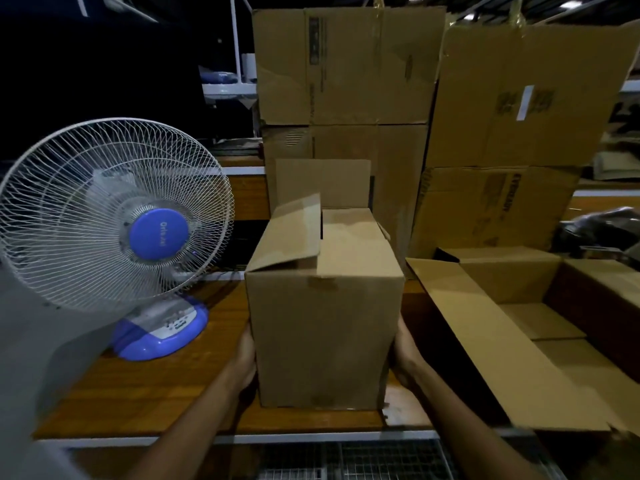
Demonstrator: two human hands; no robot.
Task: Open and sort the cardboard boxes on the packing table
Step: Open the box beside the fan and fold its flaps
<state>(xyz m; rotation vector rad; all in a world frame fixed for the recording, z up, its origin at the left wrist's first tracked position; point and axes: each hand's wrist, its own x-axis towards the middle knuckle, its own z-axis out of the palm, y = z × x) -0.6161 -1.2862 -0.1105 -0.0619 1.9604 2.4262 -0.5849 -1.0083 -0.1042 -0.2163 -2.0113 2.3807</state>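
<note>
I had my left hand and right hand pressed flat against opposite sides of the upright cardboard box, gripping it. It stood on the wooden table, flaps loose, beside a blue desk fan.

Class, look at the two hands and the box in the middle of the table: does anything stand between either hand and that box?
Nothing visible does. The left hand and right hand press flat on opposite sides of the box.

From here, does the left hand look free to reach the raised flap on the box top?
Probably yes. The left hand grips the box low on its left side, and nothing blocks the way up to the raised flap; the fan stands clear to the left.
</note>
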